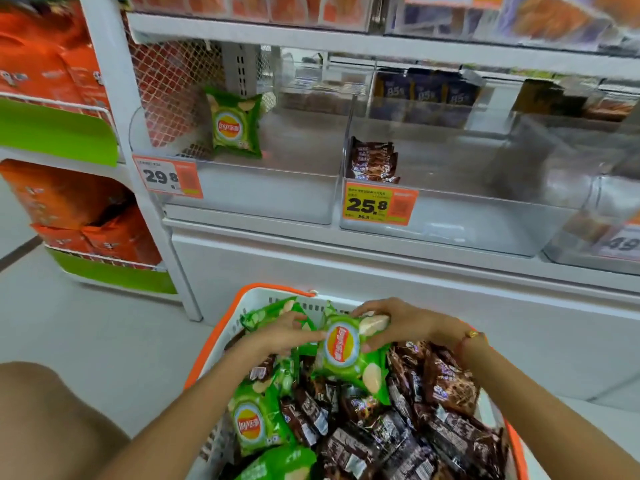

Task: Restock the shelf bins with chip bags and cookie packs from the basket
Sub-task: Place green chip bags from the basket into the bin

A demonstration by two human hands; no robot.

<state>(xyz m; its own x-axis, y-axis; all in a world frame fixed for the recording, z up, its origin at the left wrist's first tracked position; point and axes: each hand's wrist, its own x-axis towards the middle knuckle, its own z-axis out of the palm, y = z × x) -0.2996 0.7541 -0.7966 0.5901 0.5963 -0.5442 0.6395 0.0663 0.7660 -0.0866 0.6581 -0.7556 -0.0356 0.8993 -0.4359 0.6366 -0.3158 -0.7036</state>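
A white basket point(221, 441) with an orange rim sits on the pale floor point(90, 327) at the frame's bottom, heaped with green chip bags point(258, 422) on its left and brown cookie packs point(450, 434) on its right; its near end is cut off. Both hands are on one chip bag point(346, 355) atop the heap: the left hand point(284, 332) lies on the bag's left edge with fingers nearly straight, the right hand point(398, 323) curls thumb and fingers round its top right corner. Beyond stands a white shelf point(346, 268) carrying clear bins: the left bin point(249, 202) holds one green bag point(237, 123) upright against the back, the middle bin point(450, 223) holds cookies point(375, 161) at its front left. Orange price tags point(381, 206) hang on the bin fronts. Goods on the upper shelves are blurred, and the right bin is cut off
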